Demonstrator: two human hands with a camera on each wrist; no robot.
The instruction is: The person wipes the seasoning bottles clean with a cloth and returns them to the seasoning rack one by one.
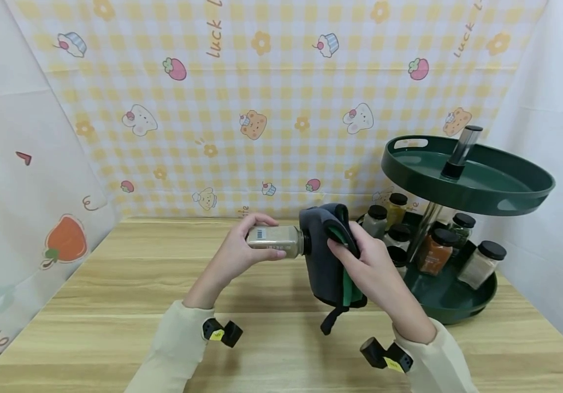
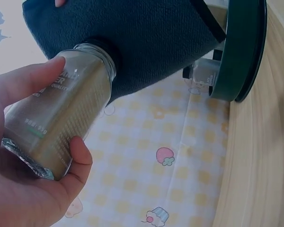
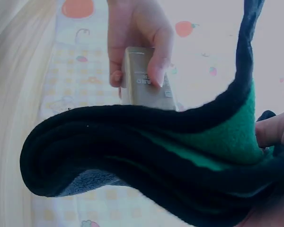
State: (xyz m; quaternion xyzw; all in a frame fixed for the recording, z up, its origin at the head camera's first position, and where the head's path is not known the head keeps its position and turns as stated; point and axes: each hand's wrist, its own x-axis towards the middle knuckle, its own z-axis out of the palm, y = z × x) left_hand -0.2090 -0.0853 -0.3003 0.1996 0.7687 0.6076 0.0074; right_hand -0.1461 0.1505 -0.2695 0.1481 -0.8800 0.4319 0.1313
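My left hand (image 1: 236, 252) grips a clear glass spice jar (image 1: 275, 242) of beige powder, tilted onto its side with its black lid toward the right. Thumb and fingers lie on opposite sides of the jar (image 2: 61, 109) in the left wrist view. A folded grey and green cloth (image 1: 321, 256) with black edging is pinched in my right hand (image 1: 369, 262). The cloth (image 2: 132, 42) touches the jar's lid and hides part of it. In the right wrist view the folded cloth (image 3: 132, 142) covers the lid end of the jar (image 3: 146, 80). Both are held above the table.
On the right stands a dark green two-tier round rack (image 1: 468, 180). Its lower tier carries several black-lidded spice jars, among them an orange one (image 1: 437, 252) and a tilted pale one (image 1: 481, 265). The wooden table (image 1: 114, 305) meets a checked curtain (image 1: 232, 164) behind.
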